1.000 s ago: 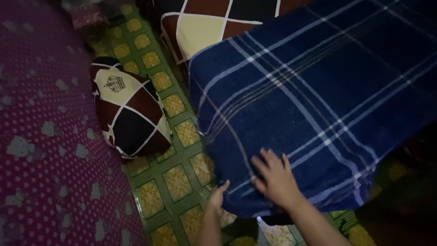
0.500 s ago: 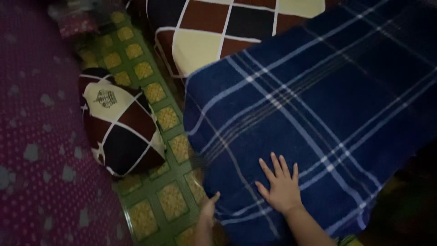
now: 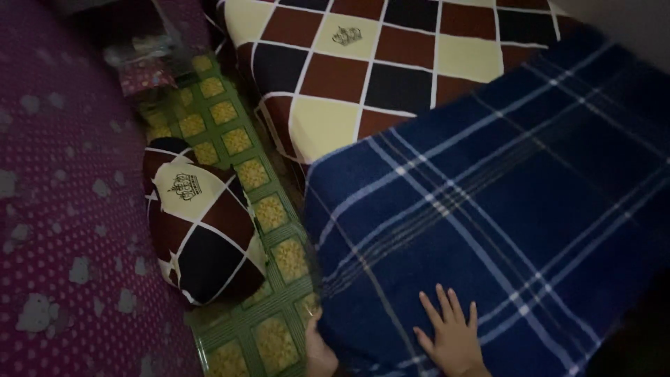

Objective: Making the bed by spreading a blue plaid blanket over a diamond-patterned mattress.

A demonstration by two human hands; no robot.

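A dark blue plaid blanket [image 3: 502, 223] covers the near end of a mattress. My right hand [image 3: 450, 335] lies flat on top of it near the bottom edge of the view, fingers spread. My left hand [image 3: 319, 352] is at the blanket's lower left corner, by the side of the mattress; only part of it shows, so its grip is unclear. Beyond the blanket, the mattress shows a sheet [image 3: 363, 63] of brown, black and cream diamonds.
A pillow [image 3: 202, 230] in the same diamond pattern lies on the green and yellow patterned floor mat [image 3: 272, 258]. A purple dotted bed cover [image 3: 63, 209] fills the left side. A small bag [image 3: 143, 59] sits at the far end of the floor strip.
The view has tilted up, showing more of the diamond sheet. Both hands have slid toward the bottom edge of the view; my right hand stays flat on the blanket.
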